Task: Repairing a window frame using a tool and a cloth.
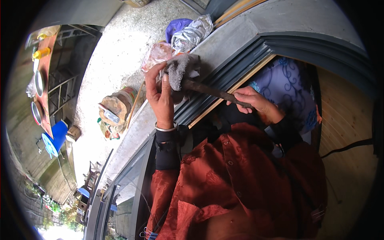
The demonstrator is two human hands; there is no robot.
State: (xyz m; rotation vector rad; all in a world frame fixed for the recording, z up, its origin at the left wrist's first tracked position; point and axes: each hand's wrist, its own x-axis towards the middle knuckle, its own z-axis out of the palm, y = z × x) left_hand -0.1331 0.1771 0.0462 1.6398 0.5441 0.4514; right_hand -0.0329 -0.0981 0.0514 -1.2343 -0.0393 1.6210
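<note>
My left hand (161,96), with a silver bangle at its wrist, is raised over the window ledge and closed on a fluffy grey cloth (177,72). The cloth lies around the far end of a dark, stick-like handle (212,91), so what is at that end stays hidden. My right hand (255,102) has its fingers wrapped around the near end of the handle. The handle slants across the dark window frame (224,72), from upper left to lower right.
Purple and silver plastic bags (191,34) and a clear pinkish bag (157,56) lie beyond the ledge. A wood stump (122,103) bears a small pale object. Farther left are a blue bucket (59,136) and a plank (47,76) with bowls.
</note>
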